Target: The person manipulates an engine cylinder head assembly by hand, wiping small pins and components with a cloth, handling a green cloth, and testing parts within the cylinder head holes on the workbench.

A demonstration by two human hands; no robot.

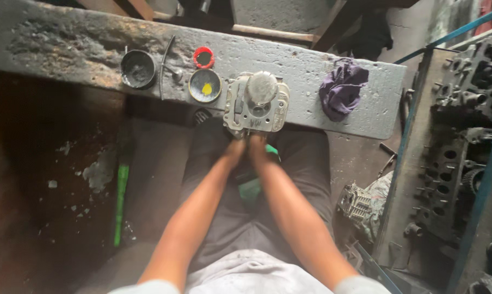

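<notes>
A small grey metal engine cylinder head (256, 103) with a round shiny part on top sits at the near edge of a grey slab bench (66, 43). My left hand (235, 148) and my right hand (257, 146) are pressed together just below it, at the bench edge, over my lap. Their fingers are curled under and mostly hidden. A green thing (250, 189) lies between my forearms on my dark trousers, and a bit of green (271, 149) shows beside my right hand. What the hands hold is unclear.
On the bench stand a black round tin (138, 69), a tin with a yellow blob (204, 85), a red ring cap (203, 57), a thin metal rod (167, 62) and a purple rag (341, 90). A green-handled tool (121, 201) lies on the floor. Engine blocks (463, 109) fill the right.
</notes>
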